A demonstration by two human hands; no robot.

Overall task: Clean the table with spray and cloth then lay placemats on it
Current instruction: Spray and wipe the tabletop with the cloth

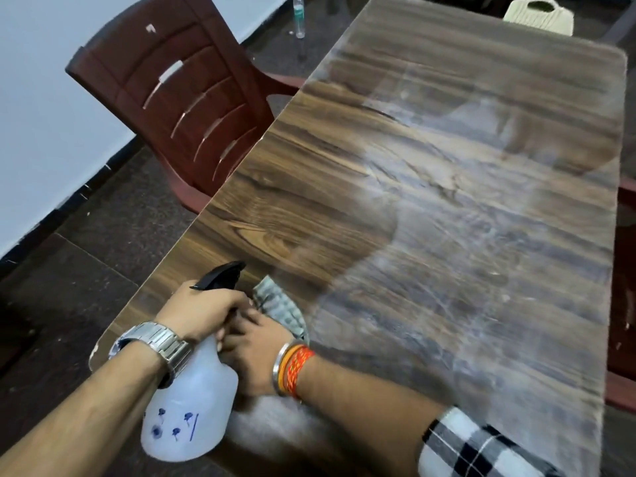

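Note:
A long wood-grain table [430,173] fills the view, with pale smeared patches across its middle and right. My left hand [203,309] grips the neck of a white spray bottle [192,404] with a black trigger head, held tilted over the table's near left corner. My right hand [256,342] is pressed against the bottle's neck beside the left hand and holds a grey checked cloth [282,308], which sticks out past its fingers onto the table. No placemats are in view.
A dark red plastic chair [179,98] stands at the table's left side. A cream chair [540,13] is at the far end. A clear water bottle [298,15] stands on the dark floor by the wall. Another red chair edge [623,383] shows at right.

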